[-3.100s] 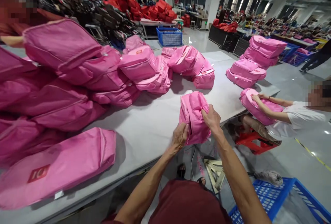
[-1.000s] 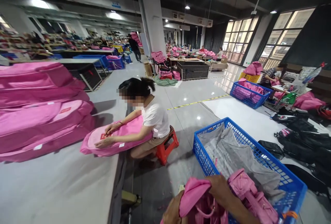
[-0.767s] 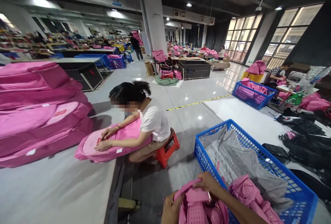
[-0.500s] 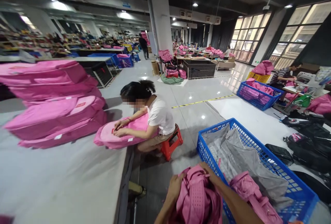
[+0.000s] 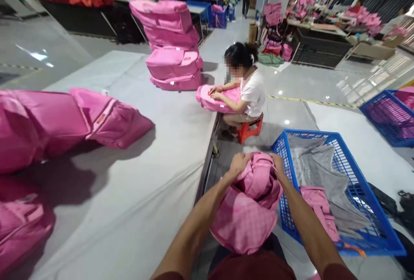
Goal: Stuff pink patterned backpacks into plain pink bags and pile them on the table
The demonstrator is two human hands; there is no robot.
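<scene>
Off the right edge of the surface (image 5: 145,176) stands the blue crate (image 5: 312,134), with a grey sheet (image 5: 326,163) in it. In the gap between them hangs the pink bag (image 5: 247,217), its long axis running, it seems, from the fingers toward the lap. A smaller pink piece (image 5: 317,204) lies inside the crate, by its left side. The left fingers (image 5: 247,157) and right fingers (image 5: 273,158) are closed on the bag's far end, one at each side; the right arm is nearer the crate.
</scene>
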